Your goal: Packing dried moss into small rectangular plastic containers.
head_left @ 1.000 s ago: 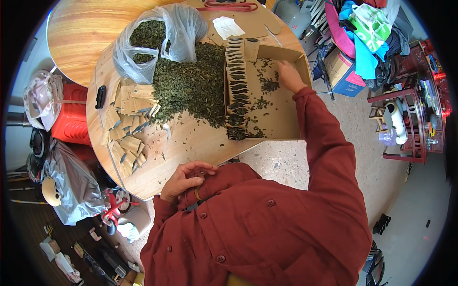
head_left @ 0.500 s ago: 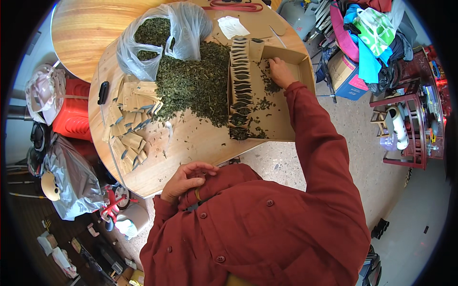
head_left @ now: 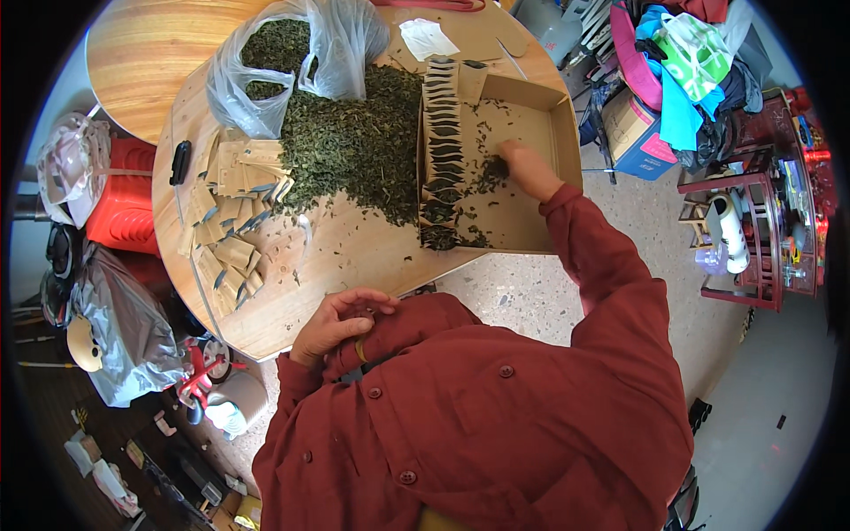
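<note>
The loose dark leaves (head_left: 487,177) lie scattered inside the cardboard box (head_left: 531,223), beside upright paper packets (head_left: 443,137). They look light, dry and crumbly, best pinched gently from the little pile's edge. The right hand (head_left: 529,170) reaches them; whether its fingertips are closed cannot be told. The left hand (head_left: 339,324) rests on red clothing (head_left: 425,329), thumb and fingers apart.

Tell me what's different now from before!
The right hand moved inside the box, toward the person and a little left, since the first picture. Some loose leaves by its fingers shifted that way too. I can't tell if it grips any. The left hand, big leaf pile and packet row stayed put.
</note>
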The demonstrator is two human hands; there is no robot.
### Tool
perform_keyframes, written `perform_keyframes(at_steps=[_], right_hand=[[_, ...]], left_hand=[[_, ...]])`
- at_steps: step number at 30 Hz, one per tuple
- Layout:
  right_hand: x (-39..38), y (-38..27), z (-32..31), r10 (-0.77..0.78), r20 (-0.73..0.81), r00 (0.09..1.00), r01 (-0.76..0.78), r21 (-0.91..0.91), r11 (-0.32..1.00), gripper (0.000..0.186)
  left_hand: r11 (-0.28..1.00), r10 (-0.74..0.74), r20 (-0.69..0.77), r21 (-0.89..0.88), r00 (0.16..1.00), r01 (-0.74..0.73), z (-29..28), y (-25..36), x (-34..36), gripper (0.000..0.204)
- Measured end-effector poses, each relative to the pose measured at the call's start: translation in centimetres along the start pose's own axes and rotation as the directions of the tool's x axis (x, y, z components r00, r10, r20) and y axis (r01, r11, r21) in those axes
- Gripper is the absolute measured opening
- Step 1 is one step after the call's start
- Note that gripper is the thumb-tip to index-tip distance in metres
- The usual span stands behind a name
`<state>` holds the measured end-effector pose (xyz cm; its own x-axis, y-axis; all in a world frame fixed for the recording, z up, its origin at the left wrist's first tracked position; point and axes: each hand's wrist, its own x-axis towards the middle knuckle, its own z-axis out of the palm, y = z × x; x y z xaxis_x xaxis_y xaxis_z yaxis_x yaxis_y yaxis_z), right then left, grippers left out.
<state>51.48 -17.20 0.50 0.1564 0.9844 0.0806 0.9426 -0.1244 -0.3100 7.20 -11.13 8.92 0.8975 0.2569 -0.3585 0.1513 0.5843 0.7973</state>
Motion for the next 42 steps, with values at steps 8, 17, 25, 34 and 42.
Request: perform_keyframes(at_steps=[8, 17, 25, 34, 42], right_hand=[[0.2, 5.5, 0.7, 0.059, -0.017, 0.998, -0.060, -0.040, 0.997, 0.028], [3.2, -0.1, -0.8, 0.037, 0.078, 0.996, -0.041, 0.051, 0.998, 0.039], [1.2, -0.3, 1.6, -0.210, 0.010, 0.978, 0.209, -0.146, 0.967, 0.044], [-0.8, -3.3, -0.6, -0.291, 0.096, 0.952, 0.300, -0.095, 0.949, 0.039], [-2.2, -3.3, 0.0, -0.415, 0.224, 0.882, 0.463, -0.244, 0.852, 0.040]], left_hand=[[1.000, -0.022, 0.044, -0.007, 0.999, 0.022, 0.2, 0.2, 0.8, 0.045], [1.000, -0.001, 0.016, 0.026, 1.000, 0.001, 0.4, -0.3, 0.4, 0.044], [0.999, -0.005, -0.012, 0.036, 1.000, 0.006, 0.5, -0.3, 0.3, 0.048], [0.998, -0.037, 0.024, 0.046, 0.999, 0.036, 0.9, -0.5, 1.6, 0.053], [0.992, -0.016, 0.025, 0.123, 1.000, 0.013, 0.9, -0.8, 1.7, 0.053]])
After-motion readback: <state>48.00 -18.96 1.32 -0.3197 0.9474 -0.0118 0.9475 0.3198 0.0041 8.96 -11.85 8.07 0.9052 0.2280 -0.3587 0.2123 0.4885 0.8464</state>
